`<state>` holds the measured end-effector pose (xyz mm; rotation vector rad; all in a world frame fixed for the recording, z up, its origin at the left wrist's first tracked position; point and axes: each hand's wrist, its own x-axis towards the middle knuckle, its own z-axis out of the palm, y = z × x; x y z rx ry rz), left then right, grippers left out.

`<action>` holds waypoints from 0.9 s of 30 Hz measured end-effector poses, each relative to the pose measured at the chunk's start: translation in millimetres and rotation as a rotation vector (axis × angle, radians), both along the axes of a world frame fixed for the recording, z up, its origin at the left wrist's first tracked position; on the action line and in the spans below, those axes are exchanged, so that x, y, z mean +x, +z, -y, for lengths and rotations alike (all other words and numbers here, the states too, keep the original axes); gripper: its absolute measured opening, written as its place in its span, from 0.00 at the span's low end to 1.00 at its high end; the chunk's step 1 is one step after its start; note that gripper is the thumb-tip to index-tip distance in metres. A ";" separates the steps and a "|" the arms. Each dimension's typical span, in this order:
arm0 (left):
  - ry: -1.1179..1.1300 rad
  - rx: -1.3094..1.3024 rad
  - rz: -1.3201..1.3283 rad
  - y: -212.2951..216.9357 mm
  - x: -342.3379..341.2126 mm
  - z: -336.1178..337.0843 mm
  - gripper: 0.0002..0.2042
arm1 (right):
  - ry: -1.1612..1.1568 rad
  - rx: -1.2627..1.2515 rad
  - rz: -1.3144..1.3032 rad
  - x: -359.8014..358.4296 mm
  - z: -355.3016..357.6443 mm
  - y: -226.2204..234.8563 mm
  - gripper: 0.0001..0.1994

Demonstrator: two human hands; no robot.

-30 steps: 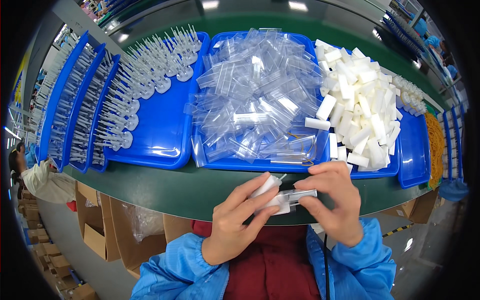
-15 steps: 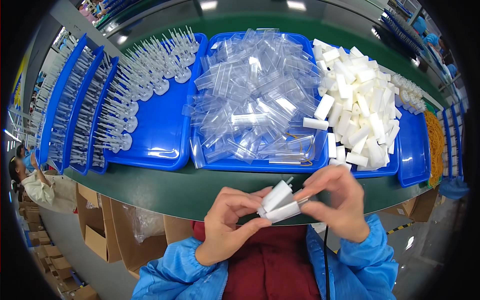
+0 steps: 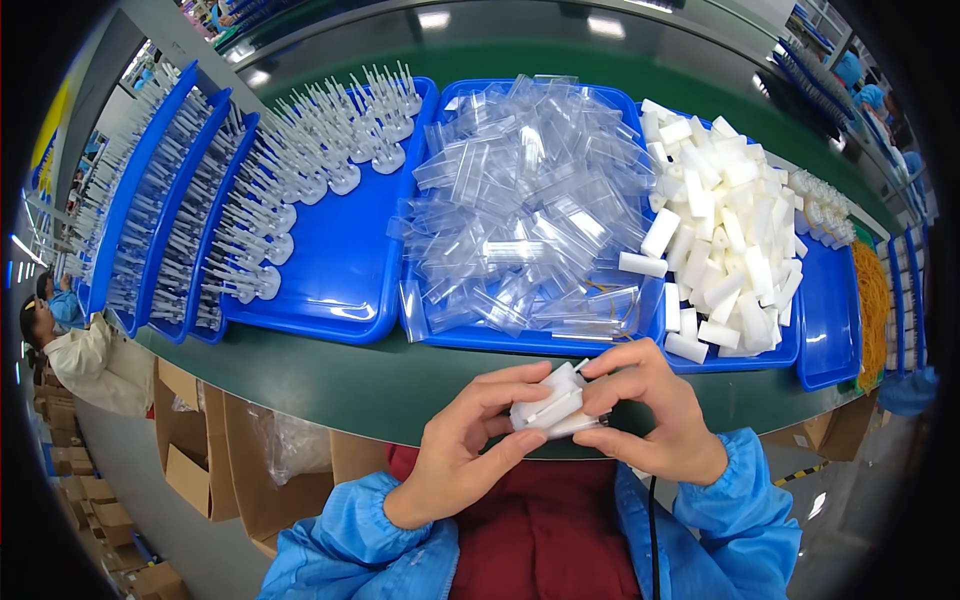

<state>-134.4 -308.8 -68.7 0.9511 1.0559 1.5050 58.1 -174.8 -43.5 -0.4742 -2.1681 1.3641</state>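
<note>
Hands (image 3: 455,440) hold white pieces (image 3: 552,405) near blue trays (image 3: 340,255).

We look down on a long green worktable (image 3: 300,372), its front edge bowed by the lens. Along its far side we see a dark, glossy surface (image 3: 520,42) catching bright patches of light (image 3: 434,19). A pale grey post (image 3: 182,50) slants across the upper left, with a yellow patch (image 3: 50,125) beside it and a thin white strip light (image 3: 27,250) lower down. Below the table we find open cardboard boxes (image 3: 190,478) on a smooth grey floor (image 3: 205,535), and stacked cartons (image 3: 108,520) farther left. To our right, black-and-yellow striped tape (image 3: 800,474) shows near glare (image 3: 818,498) on the floor.
</note>
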 end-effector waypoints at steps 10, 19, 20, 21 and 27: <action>0.181 -0.054 -0.174 -11.8 -3.8 14.5 0.18 | -0.230 0.925 0.267 -48.3 -30.8 4.3 0.20; 0.177 0.041 -0.308 -9.2 -1.5 8.6 0.17 | -0.238 0.185 0.011 -36.2 -27.6 16.8 0.19; 0.181 0.041 -0.311 -9.5 -0.4 8.2 0.17 | -0.257 -0.058 -0.079 -30.5 -21.5 14.0 0.20; 0.181 0.043 -0.315 -9.1 0.9 6.6 0.16 | -0.279 -0.299 -0.169 -25.6 -15.8 12.6 0.21; 0.206 0.085 -0.258 -10.9 11.9 -3.6 0.16 | -0.248 -0.534 -0.299 -15.6 10.8 1.4 0.22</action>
